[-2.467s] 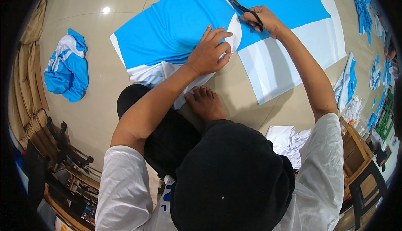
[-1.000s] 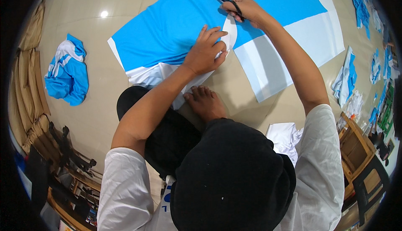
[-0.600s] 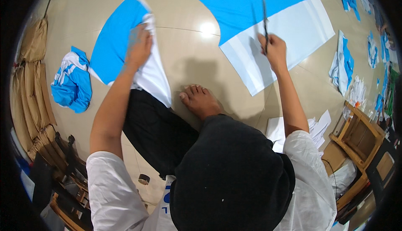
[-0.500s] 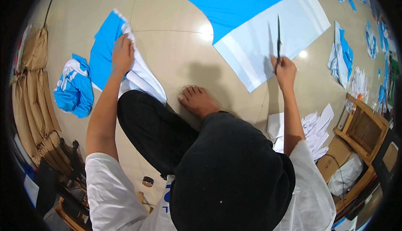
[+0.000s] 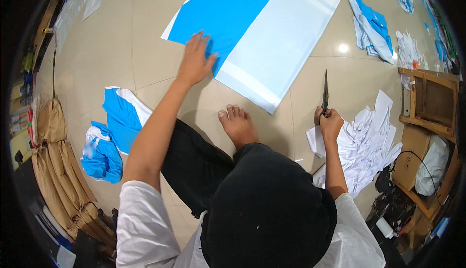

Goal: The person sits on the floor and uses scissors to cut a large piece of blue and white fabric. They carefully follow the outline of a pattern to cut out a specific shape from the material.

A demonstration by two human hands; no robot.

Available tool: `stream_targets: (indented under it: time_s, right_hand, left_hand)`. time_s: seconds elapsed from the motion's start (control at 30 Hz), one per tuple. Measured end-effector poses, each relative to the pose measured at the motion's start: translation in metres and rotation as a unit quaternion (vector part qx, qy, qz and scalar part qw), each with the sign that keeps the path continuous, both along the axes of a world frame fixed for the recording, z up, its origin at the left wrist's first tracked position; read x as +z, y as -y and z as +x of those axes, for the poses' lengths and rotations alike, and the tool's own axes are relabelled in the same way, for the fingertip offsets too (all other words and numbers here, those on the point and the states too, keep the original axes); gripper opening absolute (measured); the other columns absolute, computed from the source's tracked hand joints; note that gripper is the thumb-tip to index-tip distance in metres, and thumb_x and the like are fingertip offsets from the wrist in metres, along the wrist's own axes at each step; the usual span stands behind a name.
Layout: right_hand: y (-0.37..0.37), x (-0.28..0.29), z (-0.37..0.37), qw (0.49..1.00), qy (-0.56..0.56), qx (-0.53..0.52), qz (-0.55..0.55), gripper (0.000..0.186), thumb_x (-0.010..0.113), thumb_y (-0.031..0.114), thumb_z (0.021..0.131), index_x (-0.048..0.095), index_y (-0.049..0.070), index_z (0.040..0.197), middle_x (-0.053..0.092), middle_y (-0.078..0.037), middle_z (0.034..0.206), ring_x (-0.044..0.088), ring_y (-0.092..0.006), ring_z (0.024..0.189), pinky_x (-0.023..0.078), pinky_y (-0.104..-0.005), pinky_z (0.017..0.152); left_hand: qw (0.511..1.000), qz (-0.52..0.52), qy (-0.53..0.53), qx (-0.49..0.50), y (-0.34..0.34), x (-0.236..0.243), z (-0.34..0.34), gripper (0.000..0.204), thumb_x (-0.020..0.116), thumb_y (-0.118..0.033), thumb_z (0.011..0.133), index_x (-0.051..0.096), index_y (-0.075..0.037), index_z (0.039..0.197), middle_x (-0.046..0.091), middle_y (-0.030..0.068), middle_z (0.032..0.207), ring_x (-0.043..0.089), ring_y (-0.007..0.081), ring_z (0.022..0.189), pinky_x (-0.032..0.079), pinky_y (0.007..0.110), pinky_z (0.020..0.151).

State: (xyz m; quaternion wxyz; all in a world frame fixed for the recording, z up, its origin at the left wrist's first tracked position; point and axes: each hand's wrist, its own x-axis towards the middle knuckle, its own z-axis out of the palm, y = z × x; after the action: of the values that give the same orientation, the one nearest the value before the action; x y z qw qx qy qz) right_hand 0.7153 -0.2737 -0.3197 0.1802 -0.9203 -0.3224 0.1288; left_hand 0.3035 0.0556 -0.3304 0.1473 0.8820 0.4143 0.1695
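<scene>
A large flat fabric panel (image 5: 221, 13), part bright blue and part pale white, lies spread on the tiled floor ahead of me. Over its near left edge reaches my left hand (image 5: 195, 59), fingers stretched out, with nothing in it; whether it touches the cloth I cannot tell. My right hand (image 5: 330, 123) grips dark scissors (image 5: 325, 91) by the handles, the blades pointing away from me and looking closed. Beside my bent left leg lies another blue and white fabric piece (image 5: 121, 117), partly hidden by my left forearm. A crumpled blue and white bundle (image 5: 102, 154) sits against it.
White fabric scraps (image 5: 366, 144) are heaped beside my right hand. Further right stand a wooden frame (image 5: 429, 98) and a cardboard box (image 5: 410, 161). A folded blue and white garment piece (image 5: 371, 27) lies at the far right. Brown wrapped bundles (image 5: 60, 185) line the left side.
My left hand has let go of the blue and white piece by my leg and moved right to the large panel. My right hand has drawn the scissors back from over the panel. The view has shifted.
</scene>
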Motion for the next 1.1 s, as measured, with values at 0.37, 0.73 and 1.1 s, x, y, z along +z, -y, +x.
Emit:
stream_targets:
  time_s: [0.37,0.73,1.1]
  right_hand:
    - [0.001,0.006,0.008,0.994,-0.09,0.06,-0.007,0.037,0.092,0.021,0.078,0.063,0.0,0.089,0.067,-0.012,0.072,0.065,-0.0267,0.066,0.055,-0.0393,0.068]
    - [-0.01,0.023,0.0,0.988,-0.113,0.075,-0.071,0.039,0.093,0.021,0.079,0.064,0.0,0.093,0.072,-0.014,0.079,0.071,-0.0303,0.073,0.057,-0.0414,0.072]
    - [-0.039,0.044,-0.009,0.985,-0.13,0.102,-0.045,0.027,0.085,0.02,0.089,0.07,0.0,0.1,0.073,-0.014,0.082,0.072,-0.0285,0.076,0.057,-0.0409,0.074]
  left_hand:
    - [0.996,-0.061,-0.056,0.043,0.014,-0.03,0.082,0.077,0.063,-0.044,0.106,0.039,-0.003,0.167,0.025,0.0274,0.177,0.018,0.0535,0.164,0.016,0.069,0.131]
    - [0.983,-0.089,-0.047,0.152,0.031,-0.018,0.045,0.088,0.069,-0.045,0.101,0.036,0.007,0.164,0.023,0.0357,0.174,0.017,0.0578,0.163,0.015,0.071,0.13]
    - [0.929,-0.183,0.052,0.317,0.092,0.005,0.034,0.071,0.084,-0.033,0.091,0.053,0.009,0.14,0.06,0.0306,0.133,0.059,0.047,0.125,0.049,0.055,0.106]
